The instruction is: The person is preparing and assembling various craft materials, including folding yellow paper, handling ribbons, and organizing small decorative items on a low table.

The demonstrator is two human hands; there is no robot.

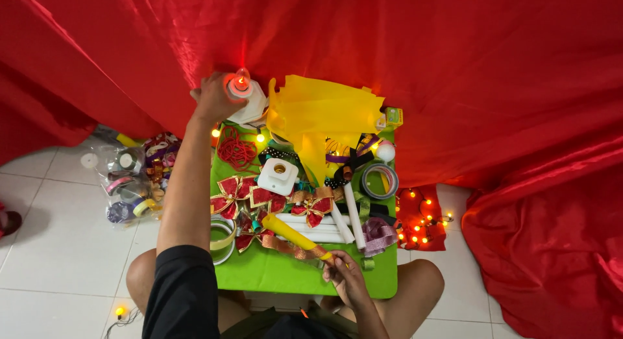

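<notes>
My left hand [214,97] reaches far forward and grips a white candle-shaped lamp [241,87] with a glowing red flame tip, held against the red cloth backdrop [389,60]. My right hand [342,271] rests near the front edge of the small green table [272,274], closed on the end of a yellow tube [293,236] wrapped with gold ribbon. Red-and-gold bows [235,195] lie on the table between my arms.
Crowding the table are a yellow paper sheet [324,112], a white lamp base [278,175], white tubes [311,227], a tape roll [379,181] and red cord [236,151]. A bag of ribbon rolls [133,177] sits on the floor at left. String lights [422,219] glow at right.
</notes>
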